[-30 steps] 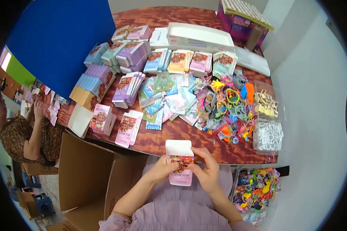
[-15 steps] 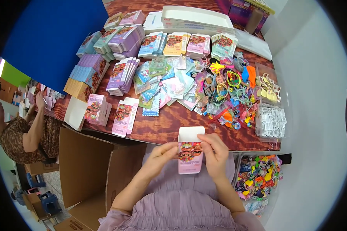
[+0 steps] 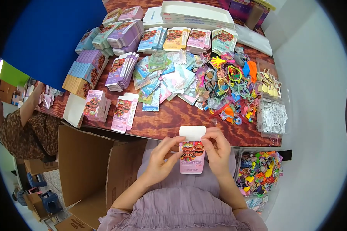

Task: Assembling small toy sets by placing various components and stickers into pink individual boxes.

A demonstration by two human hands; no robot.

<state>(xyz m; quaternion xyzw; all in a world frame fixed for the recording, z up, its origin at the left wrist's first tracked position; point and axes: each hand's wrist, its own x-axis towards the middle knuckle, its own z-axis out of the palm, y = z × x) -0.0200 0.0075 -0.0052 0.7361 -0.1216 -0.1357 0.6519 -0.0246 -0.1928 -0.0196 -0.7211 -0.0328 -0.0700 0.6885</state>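
In front of my lap, just off the table's front edge, both hands hold a small pink cardboard box with cartoon figures printed on its face. Its white top flap stands up toward the table. My left hand grips the upper left edge, thumb on the face and fingertips by the flap's base. My right hand pinches the upper right edge, its fingers bent at the flap's corner. What lies inside the box cannot be seen.
Flat packets and a heap of colourful trinkets cover the table's middle and right. Stacked cartons stand left. A large cardboard box is below left; a trinket bin is below right. Another person works far left.
My left fingers have shifted from the box's side up to its top corner. My right fingers have spread along the flap's side. The other person's arm has moved up.
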